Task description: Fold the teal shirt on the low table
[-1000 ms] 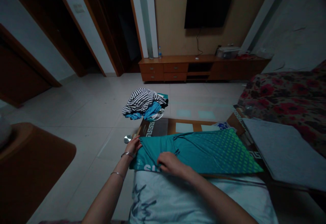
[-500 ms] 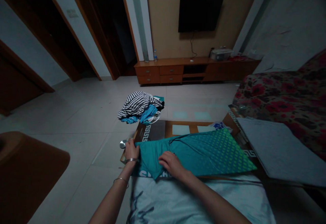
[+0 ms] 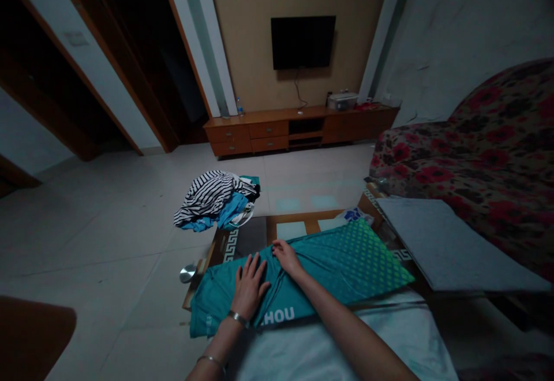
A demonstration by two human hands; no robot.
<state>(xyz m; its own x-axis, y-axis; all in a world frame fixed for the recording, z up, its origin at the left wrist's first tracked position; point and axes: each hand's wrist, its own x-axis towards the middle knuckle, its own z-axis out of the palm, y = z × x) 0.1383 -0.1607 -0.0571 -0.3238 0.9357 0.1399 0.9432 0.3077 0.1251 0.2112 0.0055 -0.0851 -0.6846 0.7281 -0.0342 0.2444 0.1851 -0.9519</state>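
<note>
A teal shirt [image 3: 346,262] with a green dotted pattern and white lettering lies spread on a low table [image 3: 225,242]. My left hand [image 3: 250,287] rests flat on its left part, fingers stretched out, a bracelet at the wrist. My right hand [image 3: 285,256] presses on the cloth just beyond it, fingers flat against the fabric near the far edge. Neither hand holds anything. Under the near edge of the shirt lies a pale white cloth [image 3: 329,352] that my right forearm crosses.
A heap of striped and blue clothes [image 3: 216,196] sits at the table's far left corner. A grey folded cloth [image 3: 445,242] lies to the right, beside a floral sofa [image 3: 467,156]. A wooden TV cabinet [image 3: 298,130] stands against the far wall. A brown piece of furniture [image 3: 30,335] is at the lower left.
My left hand has moved from the shirt's left edge onto its surface and lies flat. My right hand has slid farther up the cloth. The shirt's left part now lies spread out.
</note>
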